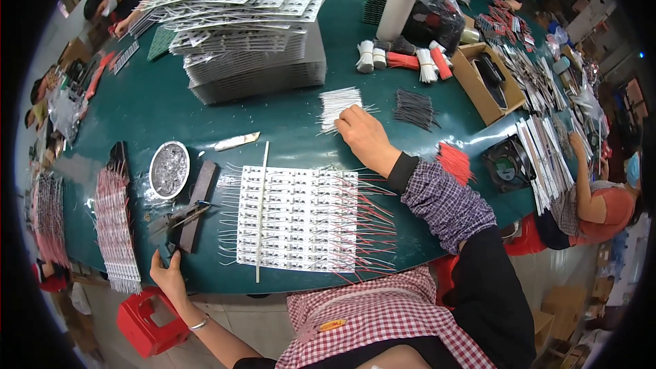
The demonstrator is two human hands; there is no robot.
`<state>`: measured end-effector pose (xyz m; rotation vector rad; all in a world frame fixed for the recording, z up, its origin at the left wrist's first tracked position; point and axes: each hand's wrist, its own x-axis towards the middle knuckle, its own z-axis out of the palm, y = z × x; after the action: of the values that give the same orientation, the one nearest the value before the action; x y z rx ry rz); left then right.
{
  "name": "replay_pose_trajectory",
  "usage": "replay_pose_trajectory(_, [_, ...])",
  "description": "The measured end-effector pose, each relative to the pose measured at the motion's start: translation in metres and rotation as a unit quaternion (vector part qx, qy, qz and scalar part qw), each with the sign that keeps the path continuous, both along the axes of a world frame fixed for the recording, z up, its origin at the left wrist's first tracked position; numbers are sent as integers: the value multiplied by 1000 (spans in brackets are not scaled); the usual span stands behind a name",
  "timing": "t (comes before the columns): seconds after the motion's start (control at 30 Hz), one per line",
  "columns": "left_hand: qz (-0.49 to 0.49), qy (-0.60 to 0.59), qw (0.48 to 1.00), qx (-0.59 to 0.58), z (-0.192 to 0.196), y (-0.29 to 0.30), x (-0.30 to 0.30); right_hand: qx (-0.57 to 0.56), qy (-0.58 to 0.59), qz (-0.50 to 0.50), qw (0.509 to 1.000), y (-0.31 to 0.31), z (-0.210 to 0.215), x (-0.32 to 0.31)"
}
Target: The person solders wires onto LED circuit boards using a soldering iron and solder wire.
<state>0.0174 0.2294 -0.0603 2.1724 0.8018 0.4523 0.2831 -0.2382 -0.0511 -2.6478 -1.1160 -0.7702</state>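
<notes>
My right hand (362, 135) reaches over a pile of short white wires (339, 106), its fingertips pinched together on the wires at the near edge. My left hand (169, 279) is at the table's front edge, thumb and forefinger closing around a dark part I cannot make out. Just beyond it, a thin pointed metal tool (188, 216) lies across a dark bar (199, 205). Between my hands lies a white circuit board panel (321, 222) with rows of small parts. White wires stick out on its left, red and white ones on its right. A pale narrow strip (262, 212) lies over it.
A round bowl (169, 169) of silvery material and a knife (236, 141) lie left of centre. Behind stands a tall stack of panels (253, 61). Black wires (415, 108), red wires (455, 162), a small fan (509, 162) and a cardboard box (471, 85) are at right. Other people work around the table.
</notes>
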Motion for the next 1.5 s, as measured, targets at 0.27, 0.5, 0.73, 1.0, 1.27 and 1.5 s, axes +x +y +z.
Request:
replay_pose_trajectory(0.27, [81,-250,925,-273,6,-29,-31,-5,-4,-4,1000,19,-3,4])
replay_pose_trajectory(0.5, [61,-337,854,-391,53,-55,-11,11,41,-23,999,12,-4,2])
replay_pose_trajectory(0.73, [93,-376,921,37,111,-100,10,41,73,-10,996,15,1,4])
replay_pose_trajectory(1.0, [81,-213,973,-42,80,-110,41,46,91,-27,994,16,1,2])
replay_pose_trajectory(1.27, [57,-270,936,-220,99,-143,11,63,100,-14,993,8,6,7])
replay_pose_trajectory(1.5, [63,-287,916,-273,92,-154,9,81,131,17,988,5,5,11])
